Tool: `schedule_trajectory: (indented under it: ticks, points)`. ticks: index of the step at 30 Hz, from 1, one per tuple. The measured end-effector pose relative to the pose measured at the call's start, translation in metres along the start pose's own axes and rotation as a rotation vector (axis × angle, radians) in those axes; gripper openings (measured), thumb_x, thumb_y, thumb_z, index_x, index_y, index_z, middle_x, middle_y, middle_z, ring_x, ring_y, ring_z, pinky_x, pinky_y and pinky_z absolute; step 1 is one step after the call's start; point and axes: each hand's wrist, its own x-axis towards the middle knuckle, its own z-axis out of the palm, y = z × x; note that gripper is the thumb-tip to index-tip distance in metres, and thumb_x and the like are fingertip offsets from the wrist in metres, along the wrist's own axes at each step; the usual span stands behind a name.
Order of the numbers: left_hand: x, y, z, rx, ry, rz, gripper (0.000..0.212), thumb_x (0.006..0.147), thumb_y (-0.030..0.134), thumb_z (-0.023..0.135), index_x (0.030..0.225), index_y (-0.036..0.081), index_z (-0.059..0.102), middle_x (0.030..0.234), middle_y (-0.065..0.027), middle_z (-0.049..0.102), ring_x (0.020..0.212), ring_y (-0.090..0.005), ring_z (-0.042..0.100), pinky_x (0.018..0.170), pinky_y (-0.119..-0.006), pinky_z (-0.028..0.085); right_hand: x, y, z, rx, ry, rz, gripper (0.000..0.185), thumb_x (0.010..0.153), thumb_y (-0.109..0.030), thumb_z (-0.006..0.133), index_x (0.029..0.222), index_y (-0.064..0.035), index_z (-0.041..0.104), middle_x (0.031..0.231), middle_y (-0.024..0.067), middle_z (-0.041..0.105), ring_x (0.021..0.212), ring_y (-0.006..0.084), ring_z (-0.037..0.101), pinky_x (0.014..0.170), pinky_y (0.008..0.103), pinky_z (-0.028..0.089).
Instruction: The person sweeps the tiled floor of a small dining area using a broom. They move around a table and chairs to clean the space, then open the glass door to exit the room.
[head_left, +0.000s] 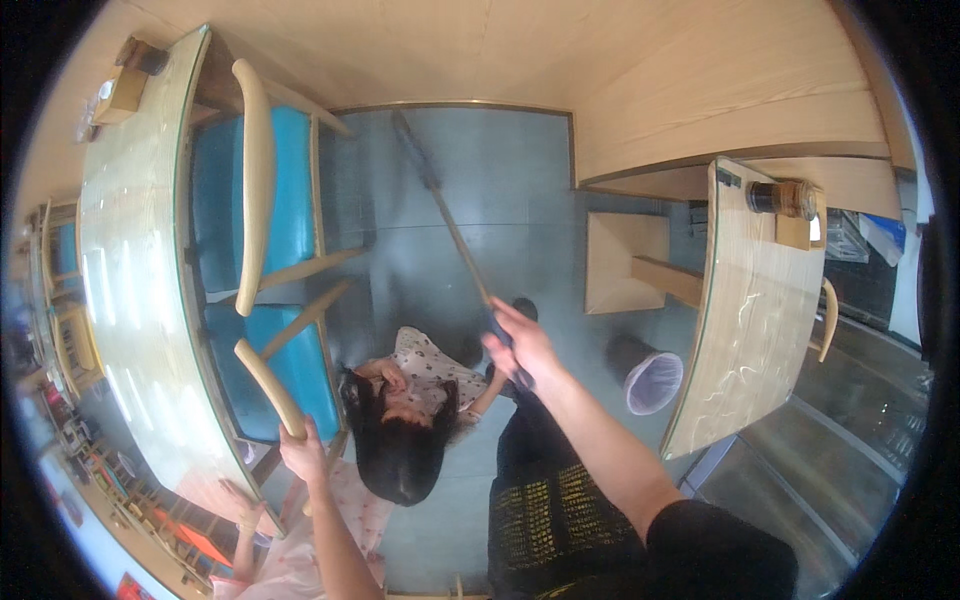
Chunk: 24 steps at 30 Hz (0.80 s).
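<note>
My right hand (517, 341), below a black sleeve, is closed around the dark grip of a long-handled tool (461, 240), possibly a broom. Its dark, narrow, blurred head (411, 146) reaches the floor near the wooden wall panel. At lower left, my left hand (304, 450) grips the end of the curved wooden top rail (270, 386) of a chair with a blue seat (296, 360). Between my arms is a person (401, 442) with long dark hair and a patterned top, one arm stretched towards my leg; what that hand touches is unclear.
Another person in a pink patterned garment (345, 495) rests a hand on the long glass-topped table (142, 225) at left. A second blue-seated chair (289, 187) stands there. To the right are a lined wastebasket (652, 382), a pedestal table (757, 315) and its square base (626, 262).
</note>
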Motion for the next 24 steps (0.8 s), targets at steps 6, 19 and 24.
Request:
schedule_trajectory:
  ticks: [6,19,24]
  points:
    - [0.000,0.004,-0.001,0.027,-0.006,-0.004,0.050,0.086,0.045,0.072,0.102,-0.003,0.066,0.086,-0.0273,0.070,0.082,-0.0467,0.068,0.073,-0.053,0.052,0.127,-0.083,0.092,0.887,-0.412,0.442,0.016,0.098,-0.008,0.057,0.102,0.0029,0.046,0.069,0.0022,0.051,0.051,0.0077,0.051,0.041,0.0200,0.045]
    - [-0.001,0.009,-0.005,0.000,0.024,0.017,0.044,0.086,0.036,0.073,0.107,-0.002,0.067,0.088,-0.0264,0.071,0.083,-0.0460,0.068,0.075,-0.052,0.052,0.026,-0.009,-0.006,0.711,-0.326,0.157,0.014,0.104,-0.012,0.051,0.114,-0.0172,0.060,0.076,0.0022,0.052,0.048,0.0036,0.046,0.034,0.0175,0.039]
    - [0.001,0.002,0.000,0.007,-0.042,-0.036,0.046,0.088,0.033,0.073,0.113,-0.005,0.067,0.098,-0.0256,0.073,0.091,-0.0414,0.071,0.081,-0.049,0.053,0.066,-0.019,-0.001,0.849,-0.378,0.308,0.011,0.103,-0.009,0.053,0.093,-0.0058,0.050,0.077,0.0037,0.053,0.048,0.0039,0.053,0.035,0.0157,0.042]
